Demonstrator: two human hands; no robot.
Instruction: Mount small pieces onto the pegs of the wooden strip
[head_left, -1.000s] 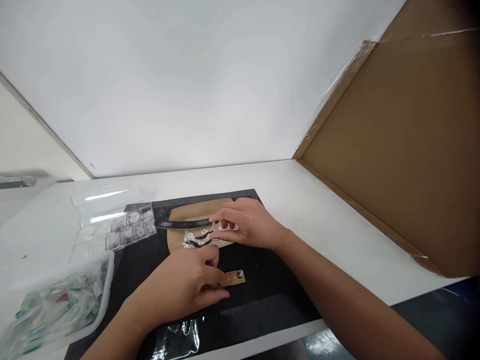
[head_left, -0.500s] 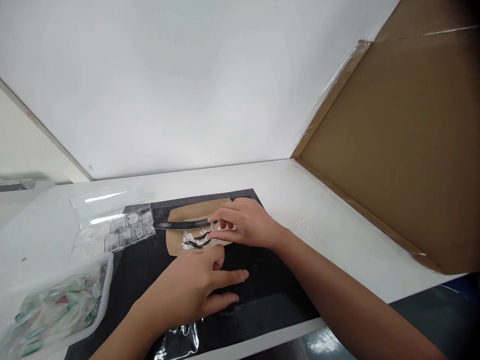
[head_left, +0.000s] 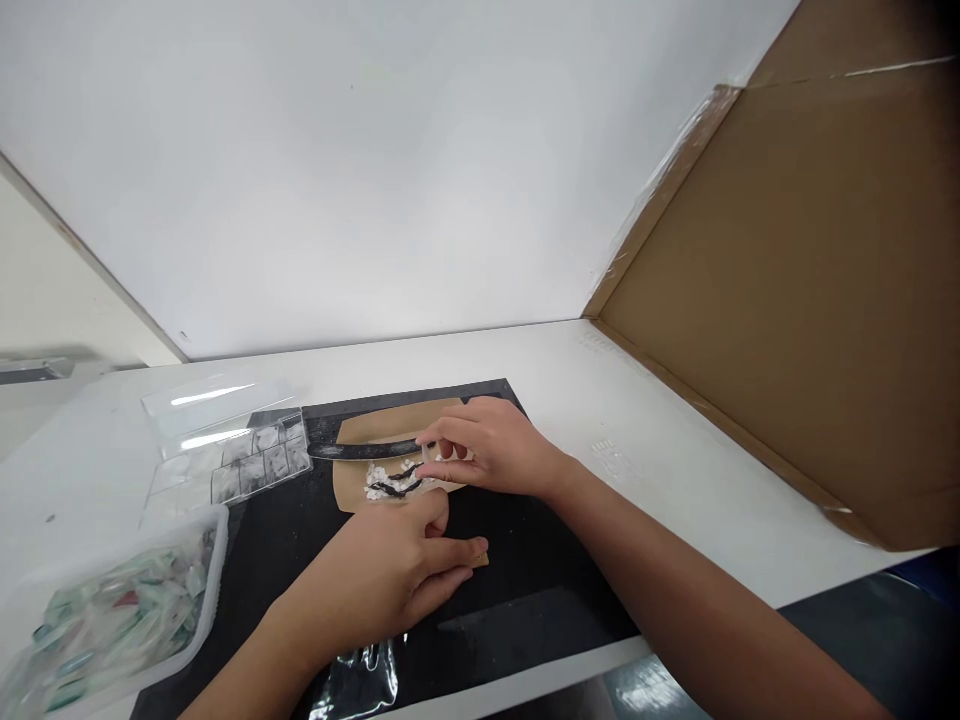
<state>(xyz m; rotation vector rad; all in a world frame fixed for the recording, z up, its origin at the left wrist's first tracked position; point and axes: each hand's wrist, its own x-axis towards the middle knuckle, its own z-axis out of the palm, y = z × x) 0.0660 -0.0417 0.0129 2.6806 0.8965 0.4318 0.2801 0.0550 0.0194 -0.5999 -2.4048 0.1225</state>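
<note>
The right hand (head_left: 501,446) is pinched nearly closed, thumb and forefinger holding one small clear piece (head_left: 427,454) between their tips, above the right part of a tan sheet (head_left: 375,428). The left hand (head_left: 386,562) lies lower, its thumb and forefinger close together at one tan strip (head_left: 482,560); only the strip's right end shows, and whether the fingers grip it or just touch it I cannot tell. On the sheet, just left of the right hand's fingertips, are two black strands (head_left: 390,490) among white bits (head_left: 374,475) too small to count. One curved black band (head_left: 367,451) crosses the sheet above them, its right end reaching the right fingertips and its left end just beside a divided box (head_left: 259,466). The sheet and strip both lie on one black mat (head_left: 547,560), whose near edge runs close to the front edge of the white table (head_left: 551,355). The box overlaps the mat's far left corner, its clear lid (head_left: 199,405) open behind it. One tub (head_left: 215,570) of plastic bags (head_left: 124,610) stands at the mat's left edge, and a piece of clear plastic (head_left: 364,680) lies near the front. To the right, open tabletop with faint marks, too pale to read, stretches from the mat to a cardboard panel (head_left: 810,300); a white wall (head_left: 375,160) closes the back.
</note>
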